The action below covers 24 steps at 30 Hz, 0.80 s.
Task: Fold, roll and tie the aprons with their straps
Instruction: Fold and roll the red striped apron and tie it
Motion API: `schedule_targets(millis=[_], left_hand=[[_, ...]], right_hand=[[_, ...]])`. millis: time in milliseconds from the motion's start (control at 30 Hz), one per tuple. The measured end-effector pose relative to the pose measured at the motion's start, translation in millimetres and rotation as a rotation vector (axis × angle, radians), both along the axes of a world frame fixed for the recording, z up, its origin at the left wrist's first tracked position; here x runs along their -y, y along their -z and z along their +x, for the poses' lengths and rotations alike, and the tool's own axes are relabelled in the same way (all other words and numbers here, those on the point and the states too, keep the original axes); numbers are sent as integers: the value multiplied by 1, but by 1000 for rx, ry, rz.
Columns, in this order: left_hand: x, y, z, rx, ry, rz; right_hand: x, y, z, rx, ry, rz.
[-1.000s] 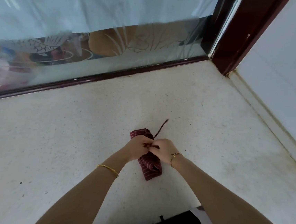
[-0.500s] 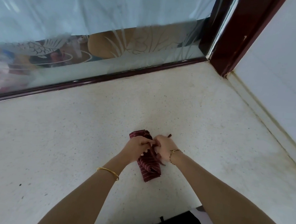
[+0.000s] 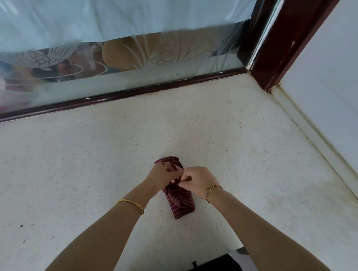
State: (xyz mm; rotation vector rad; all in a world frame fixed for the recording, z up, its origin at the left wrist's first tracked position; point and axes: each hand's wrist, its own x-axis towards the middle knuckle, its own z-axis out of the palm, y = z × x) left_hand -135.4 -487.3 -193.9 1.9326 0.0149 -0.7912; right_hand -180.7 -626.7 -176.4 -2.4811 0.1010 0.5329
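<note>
A dark red apron with thin pale stripes (image 3: 179,202) lies rolled into a short bundle on the speckled white counter (image 3: 83,169). Both hands meet over its middle. My left hand (image 3: 163,174) pinches a dark red strap (image 3: 174,180) with curled fingers on the bundle's left side. My right hand (image 3: 198,181) pinches the strap from the right, fingers curled. The hands hide the bundle's middle and most of the strap.
A glass window with etched fish and plant patterns in a dark red frame (image 3: 134,91) runs along the counter's far edge. A white wall (image 3: 340,107) closes the right side. The counter's near edge (image 3: 235,245) lies below my right forearm.
The loose strap end that stuck up and away from the bundle a second ago has been pulled down into my hands. Both hands stay over the bundle's middle.
</note>
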Motion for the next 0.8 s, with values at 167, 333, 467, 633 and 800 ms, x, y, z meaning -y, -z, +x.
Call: schedule_targets(millis=[167, 333, 467, 633, 800], left_hand=[[1, -6, -3, 124, 160, 51], [3, -2, -9, 371, 255, 312], [7, 0, -11, 563, 370, 518], [4, 12, -19, 735, 364, 495], [3, 16, -20, 746, 354, 522]], right_hand=[[2, 7, 6, -10, 247, 218], [0, 9, 5, -68, 243, 377], [-3, 16, 8, -105, 212, 342], [-5, 16, 14, -153, 201, 355], [0, 16, 14, -229, 238, 441]])
